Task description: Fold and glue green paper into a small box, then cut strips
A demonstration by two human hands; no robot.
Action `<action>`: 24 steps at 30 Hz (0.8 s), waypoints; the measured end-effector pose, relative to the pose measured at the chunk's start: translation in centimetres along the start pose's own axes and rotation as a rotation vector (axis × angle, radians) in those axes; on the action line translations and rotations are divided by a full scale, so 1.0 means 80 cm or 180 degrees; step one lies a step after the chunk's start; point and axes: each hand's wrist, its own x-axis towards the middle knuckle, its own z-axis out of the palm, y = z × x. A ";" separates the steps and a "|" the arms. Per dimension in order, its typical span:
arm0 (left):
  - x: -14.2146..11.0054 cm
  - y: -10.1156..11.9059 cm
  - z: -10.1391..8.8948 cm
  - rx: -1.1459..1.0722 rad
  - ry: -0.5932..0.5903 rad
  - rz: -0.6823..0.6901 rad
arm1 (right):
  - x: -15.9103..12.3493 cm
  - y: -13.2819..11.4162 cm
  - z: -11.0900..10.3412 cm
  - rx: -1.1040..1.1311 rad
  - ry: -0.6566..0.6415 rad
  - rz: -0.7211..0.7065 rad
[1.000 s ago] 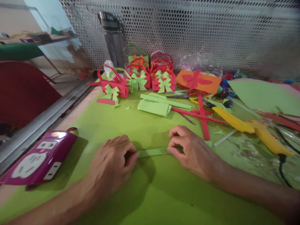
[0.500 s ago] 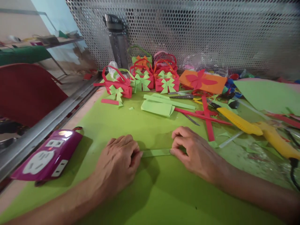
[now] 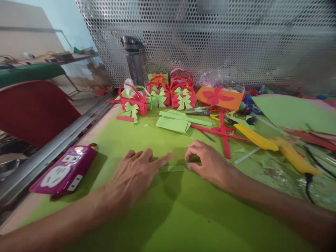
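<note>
A narrow light-green paper strip (image 3: pixel 173 169) lies across the green tabletop between my hands. My right hand (image 3: pixel 211 163) pinches its right end between thumb and finger. Over the left end is my left hand (image 3: pixel 138 171), palm down, its index finger stretched out just above the strip; its other fingers are bent and partly hidden, and whether it touches the paper I cannot tell. Beyond the hands rests a folded light-green paper piece (image 3: pixel 173 124) with a longer green strip (image 3: pixel 191 119) lying by it. Crossed red paper strips (image 3: pixel 224 134) are to their right.
Small red paper bags (image 3: pixel 183 99) with green bows stand at the back near a grey bottle (image 3: pixel 135 66). A purple power strip (image 3: pixel 67 168) sits at left. On the right lie a yellow-handled cutter (image 3: pixel 254 136), a yellow glue gun (image 3: pixel 296 155) and paper scraps. Perforated metal rises behind.
My left hand has let go of its pinch on the strip's left end and stretched out its index finger to the right. My right hand keeps its pinch. The view has tilted up slightly.
</note>
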 end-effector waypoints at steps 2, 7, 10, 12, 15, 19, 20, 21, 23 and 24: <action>0.003 0.003 -0.006 0.0373 -0.0065 0.0268 | 0.000 0.001 0.000 0.0018 0.0031 -0.0064; 0.010 0.011 -0.008 0.0795 -0.0169 0.0798 | 0.000 0.003 0.001 -0.0026 0.0130 -0.0148; 0.011 0.014 -0.005 0.0806 -0.0248 0.0867 | 0.000 0.003 0.001 -0.0021 0.0155 -0.0176; 0.010 0.015 -0.005 0.0765 -0.0174 0.0852 | 0.000 0.005 0.001 -0.0024 0.0176 -0.0190; 0.002 0.014 -0.008 0.0642 -0.0104 0.0720 | -0.001 0.006 0.002 -0.0037 0.0210 -0.0201; -0.018 0.006 -0.006 0.0442 -0.0102 0.0430 | -0.003 0.005 0.001 -0.0052 0.0239 -0.0221; -0.025 0.004 -0.004 0.0435 -0.0076 0.0364 | -0.005 0.003 0.000 -0.0052 0.0246 -0.0237; -0.032 0.001 -0.003 0.0440 -0.0030 0.0275 | -0.006 0.002 -0.001 -0.0049 0.0252 -0.0256; -0.045 -0.004 -0.001 0.0428 0.0010 0.0165 | -0.008 -0.001 -0.002 -0.0047 0.0260 -0.0288; -0.052 -0.006 -0.002 0.0426 0.0017 0.0112 | -0.009 -0.002 -0.003 -0.0048 0.0262 -0.0297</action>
